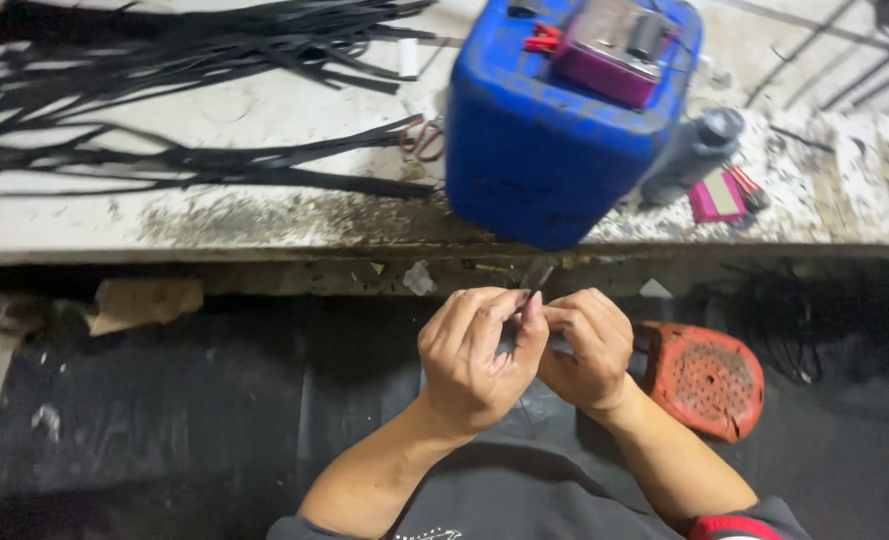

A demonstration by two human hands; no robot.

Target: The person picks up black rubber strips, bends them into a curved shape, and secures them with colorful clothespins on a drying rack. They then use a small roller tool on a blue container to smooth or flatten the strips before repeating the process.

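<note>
**Both hands pinched on a small dark strip below the bench edge**

Nearest, two bare forearms rising from dark sleeves, the right cuff edged in red. Left hand [474, 355] curled, thumb and forefinger pressed together at the top. Right hand [586, 348] curled likewise, fingertips meeting those of the left. Between the two sets of fingertips, a thin dark strip [538, 274], its upper end sticking up just above the fingers; the part inside the grip hidden, and too blurred to tell its material. Both hands closed on that strip, knuckle to knuckle, touching.

Just right of the right-hand fingers, a round red perforated object [706, 378] on the dark floor. Well to the left of the fingers, a scrap of brown card [144, 302] under the bench edge.

Beyond the fingertips, the worn, stained edge of a pale workbench [264, 225]. Straight above the fingers, on that bench, a blue plastic canister [544, 140] with a magenta box [614, 50] on top. Right of the canister, a dark grey bottle [692, 155] lying tilted, and a small pink flat item [717, 195] beside it. Left of the canister, red-handled scissors [422, 138].

Farthest, up and to the left of the fingers, a spread of long black strips [184, 95] across the bench.
</note>
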